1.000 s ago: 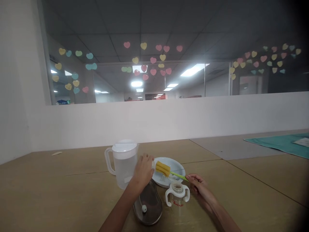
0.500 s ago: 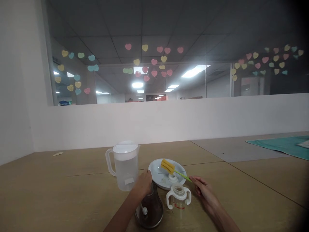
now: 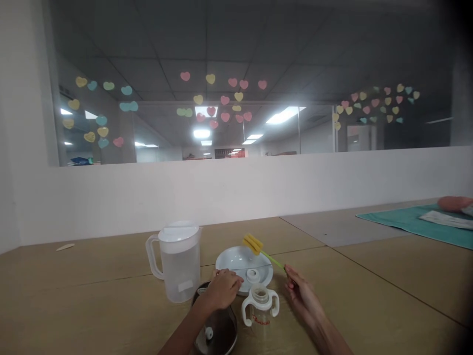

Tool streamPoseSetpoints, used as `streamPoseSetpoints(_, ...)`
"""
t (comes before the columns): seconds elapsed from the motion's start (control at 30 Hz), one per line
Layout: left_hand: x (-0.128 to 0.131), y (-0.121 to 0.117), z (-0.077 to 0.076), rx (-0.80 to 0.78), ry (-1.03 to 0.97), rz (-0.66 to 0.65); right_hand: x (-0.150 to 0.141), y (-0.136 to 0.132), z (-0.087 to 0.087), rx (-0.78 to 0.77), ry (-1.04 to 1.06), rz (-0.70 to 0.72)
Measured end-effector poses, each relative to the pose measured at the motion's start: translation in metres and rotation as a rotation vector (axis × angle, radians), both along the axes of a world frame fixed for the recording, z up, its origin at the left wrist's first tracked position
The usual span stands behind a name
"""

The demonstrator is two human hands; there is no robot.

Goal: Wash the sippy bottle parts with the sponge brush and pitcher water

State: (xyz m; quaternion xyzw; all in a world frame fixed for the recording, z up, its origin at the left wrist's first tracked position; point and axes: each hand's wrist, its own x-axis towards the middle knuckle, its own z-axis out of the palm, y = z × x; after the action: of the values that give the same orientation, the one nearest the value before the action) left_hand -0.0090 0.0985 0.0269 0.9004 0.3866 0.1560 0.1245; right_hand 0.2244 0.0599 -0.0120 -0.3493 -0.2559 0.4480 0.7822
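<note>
Yellow foam, grooved lengthwise, heads the brush point(image 3: 253, 244), its thin green stem pinched between the fingers of the right hand point(image 3: 305, 296), the foam raised over the far part of a glossy white dish point(image 3: 231, 259). A ring-shaped white cap point(image 3: 253, 280) lies in the dish. Close together and slightly bent, the fingers of the left hand point(image 3: 226, 290) are over a smooth, dark metallic tray point(image 3: 221, 333) with rounded edges; whether they grip anything, I cannot tell. Just beside stands an open, clear bottle point(image 3: 260, 310) with two curved white handles and red lettering too small to read. The frosted plastic pitcher point(image 3: 181, 266) bears a pale rectangular label, no writing legible.
</note>
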Motion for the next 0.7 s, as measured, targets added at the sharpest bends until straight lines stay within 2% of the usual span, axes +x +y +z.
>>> streamPoseSetpoints(0.17,0.000,0.002,-0.003,0.043,-0.112,0.046,0.001,0.001,0.000,-0.009,0.063,-0.009)
streamPoseSetpoints(0.27,-0.001,0.004,0.002,0.103,-0.295,0.101,0.001,0.002,-0.001,-0.037,0.097,-0.015)
streamPoseSetpoints(0.4,0.001,0.007,0.011,0.103,-0.561,0.116,0.001,0.003,-0.001,-0.029,0.053,0.005)
streamPoseSetpoints(0.47,0.003,0.005,0.014,0.043,-0.657,0.085,0.001,0.003,0.000,-0.023,0.018,0.017)
streamPoseSetpoints(0.6,0.001,-0.002,0.027,-0.253,-0.813,-0.042,-0.001,0.003,0.002,-0.017,-0.012,-0.017)
streamPoseSetpoints(0.67,-0.006,-0.007,0.037,-0.310,-0.795,-0.095,-0.005,0.002,0.005,-0.033,-0.051,-0.041)
streamPoseSetpoints(0.7,-0.010,-0.010,0.043,-0.287,-0.741,-0.111,-0.007,0.001,0.006,-0.044,-0.078,-0.053)
